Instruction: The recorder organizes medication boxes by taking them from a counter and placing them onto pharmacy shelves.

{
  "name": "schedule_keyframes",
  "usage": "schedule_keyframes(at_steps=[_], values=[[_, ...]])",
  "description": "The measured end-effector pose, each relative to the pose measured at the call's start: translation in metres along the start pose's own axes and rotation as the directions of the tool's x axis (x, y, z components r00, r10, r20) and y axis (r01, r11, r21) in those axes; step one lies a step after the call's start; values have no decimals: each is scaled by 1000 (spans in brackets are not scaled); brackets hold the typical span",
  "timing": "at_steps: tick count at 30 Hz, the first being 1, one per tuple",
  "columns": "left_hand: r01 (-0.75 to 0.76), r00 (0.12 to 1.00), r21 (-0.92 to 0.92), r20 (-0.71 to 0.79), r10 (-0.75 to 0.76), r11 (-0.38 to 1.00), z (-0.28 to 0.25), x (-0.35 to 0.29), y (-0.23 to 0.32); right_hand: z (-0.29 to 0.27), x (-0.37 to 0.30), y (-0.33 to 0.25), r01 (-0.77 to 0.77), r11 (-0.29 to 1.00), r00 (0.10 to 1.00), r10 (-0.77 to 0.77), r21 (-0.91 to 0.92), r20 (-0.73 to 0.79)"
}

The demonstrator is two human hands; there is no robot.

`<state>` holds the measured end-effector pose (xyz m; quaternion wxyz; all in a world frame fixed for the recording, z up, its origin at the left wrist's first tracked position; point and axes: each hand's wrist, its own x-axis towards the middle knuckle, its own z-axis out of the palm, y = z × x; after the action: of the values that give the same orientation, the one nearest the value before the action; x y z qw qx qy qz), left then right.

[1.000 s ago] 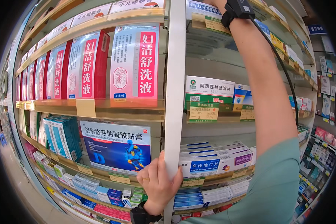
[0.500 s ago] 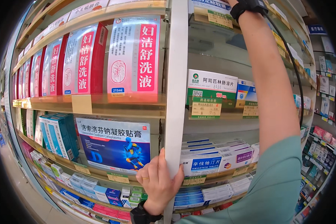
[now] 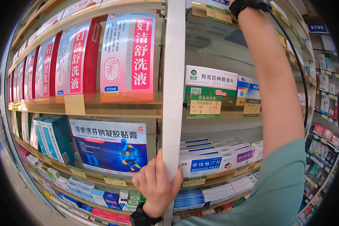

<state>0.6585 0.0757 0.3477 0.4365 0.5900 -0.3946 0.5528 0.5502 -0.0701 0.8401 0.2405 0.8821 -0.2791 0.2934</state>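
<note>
My left hand [image 3: 156,184], with a ring and a black wrist strap, grips the edge of a white shelf post [image 3: 174,94]. Its fingers press against the left side, with the thumb on the right. Up at the top edge, a black band [image 3: 249,5] circles my right wrist; the hand beyond it is cut off, so its fingers and anything in them stay hidden. My right forearm [image 3: 275,75] crosses in front of the right-hand shelves. Near my left hand stand a dark blue patch box [image 3: 109,147] and a row of white-and-blue tablet boxes [image 3: 205,165].
Large pink-and-white wash boxes [image 3: 128,56] line the upper left shelf [image 3: 120,107]. Teal boxes [image 3: 51,139] stand below them. A white-and-green box [image 3: 211,81] sits on the right middle shelf. A black cable [image 3: 301,64] hangs beside my right arm. Further shelving [image 3: 324,94] rises at the far right.
The view has shifted slightly, so the shelves appear a little further left and down. My right hand has moved further out past the top edge. My left hand keeps its grip on the post.
</note>
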Motion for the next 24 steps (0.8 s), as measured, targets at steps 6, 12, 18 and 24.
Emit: schedule_keyframes(at_steps=[6, 12, 18, 24], values=[[19, 999, -20, -26, -19, 1000, 2, -1, 2, -3, -4, -1, 6, 1000, 1000, -6, -18, 6], [64, 998, -69, 18, -62, 996, -2, -2, 6, -1, -4, 2, 13, 999, 1000, -13, -34, -2], [36, 999, -17, -22, -36, 999, 0, -2, 5, -5, -4, 5, 25, 999, 999, -27, -44, -31], [48, 999, 0, -19, -48, 999, -2, -1, 8, -11, -3, 11, 49, 995, 992, -58, -86, -108]])
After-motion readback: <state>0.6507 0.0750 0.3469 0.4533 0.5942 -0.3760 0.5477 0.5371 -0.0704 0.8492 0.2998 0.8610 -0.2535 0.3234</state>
